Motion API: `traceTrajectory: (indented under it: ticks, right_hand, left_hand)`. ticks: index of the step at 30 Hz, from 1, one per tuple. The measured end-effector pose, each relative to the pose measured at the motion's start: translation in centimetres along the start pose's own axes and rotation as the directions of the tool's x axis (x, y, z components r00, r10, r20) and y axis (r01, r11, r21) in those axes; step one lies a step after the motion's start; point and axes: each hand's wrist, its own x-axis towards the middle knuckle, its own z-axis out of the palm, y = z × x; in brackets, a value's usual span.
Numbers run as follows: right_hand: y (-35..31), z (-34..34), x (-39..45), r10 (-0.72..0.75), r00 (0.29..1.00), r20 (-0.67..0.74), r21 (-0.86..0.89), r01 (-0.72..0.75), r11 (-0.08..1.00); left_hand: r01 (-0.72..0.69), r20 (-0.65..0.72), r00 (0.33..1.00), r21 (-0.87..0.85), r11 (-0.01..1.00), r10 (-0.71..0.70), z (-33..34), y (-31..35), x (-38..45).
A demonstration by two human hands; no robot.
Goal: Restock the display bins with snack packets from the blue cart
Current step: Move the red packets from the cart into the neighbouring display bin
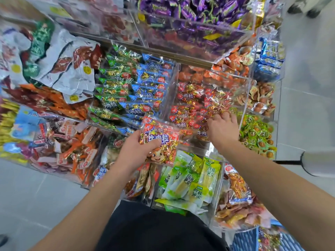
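The left hand (137, 149) gripped a big red snack bag (159, 140), thumb across the front and fingers curled behind, held just above the display and a bit to the left of the right hand (222, 126). That right hand was down in the red-packet bin (174, 84), palm down on the pile; its fingertips were buried among the packets, so I couldn't tell if it was pinching anything or just pressing.

What looked risky to me: those red packets (195, 105) were slick crinkly foil, piled loose and nearly up to the clear acrylic wall, so shoving the heap around could've slid a few over the divider into the blue and green packets (130, 84) just left of the hands, or off the near edge onto the pale green pouches (190, 176) below the wrists. The bag itself was glossy, puffy and lumpy with small wrapped pieces inside, so a one-handed hold near its bottom could've slipped too.

The blue cart (241, 240) only showed as a corner near the right elbow.
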Motion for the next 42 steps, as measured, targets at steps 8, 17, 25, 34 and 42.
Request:
traceTrajectory:
  ticks: [8, 17, 25, 34, 42]
  right_hand:
    - [-0.4, -0.5, -0.5, 0.075, 0.994, 0.078, 0.225, -0.090, 0.970]
    - [-0.6, -0.4, 0.3, 0.217, 0.972, 0.087, 0.353, -0.234, 0.906]
    - [-0.2, -0.5, 0.7, 0.164, 0.975, 0.149, 0.328, -0.205, 0.922]
    - [0.1, -0.4, 0.3, 0.240, 0.966, 0.096, 0.423, -0.258, 0.869]
    - [-1.0, 0.0, 0.5, 0.373, 0.912, 0.172, 0.524, -0.406, 0.749]
  left_hand:
    - [-0.015, 0.022, 1.000, -0.027, 1.000, 0.016, -0.3, -0.9, 0.5]
    - [-0.045, 0.032, 0.998, -0.036, 0.998, 0.046, -0.1, -1.2, 0.1]
    - [-0.008, 0.068, 0.998, -0.132, 0.991, 0.017, -0.2, -1.1, -0.4]
    - [-0.065, 0.069, 0.995, -0.132, 0.989, 0.075, -0.2, -1.5, -0.2]
    - [-0.073, 0.048, 0.996, -0.061, 0.995, 0.076, -0.1, -1.5, 0.2]
